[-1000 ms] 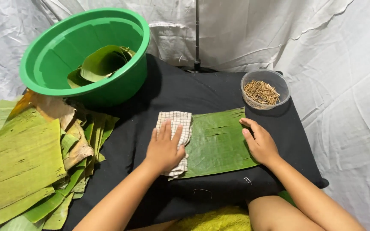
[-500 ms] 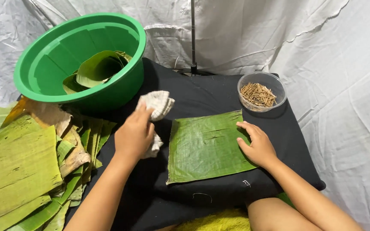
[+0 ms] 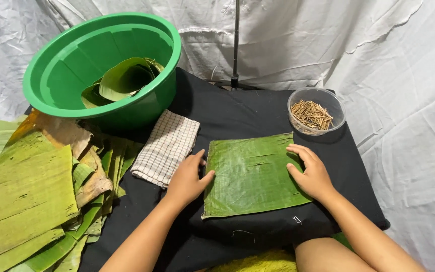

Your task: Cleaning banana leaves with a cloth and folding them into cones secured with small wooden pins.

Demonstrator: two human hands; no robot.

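A square piece of banana leaf (image 3: 251,174) lies flat on the black cloth-covered table (image 3: 242,111). My left hand (image 3: 187,179) rests at the leaf's left edge, thumb touching it, fingers apart and holding nothing. My right hand (image 3: 310,171) lies flat on the leaf's right edge, also holding nothing. A white checked cloth (image 3: 166,146) lies just left of my left hand, apart from it.
A green plastic basin (image 3: 101,65) with curled leaf pieces stands at the back left. A clear bowl of small wooden sticks (image 3: 314,112) sits at the back right. Banana leaves (image 3: 21,191) are piled on the left. A thin pole (image 3: 235,45) and white sheets stand behind.
My left hand carried the checked cloth off the leaf, set it down to the left, let go, and came back to the leaf's left edge. My right hand stayed on the leaf.
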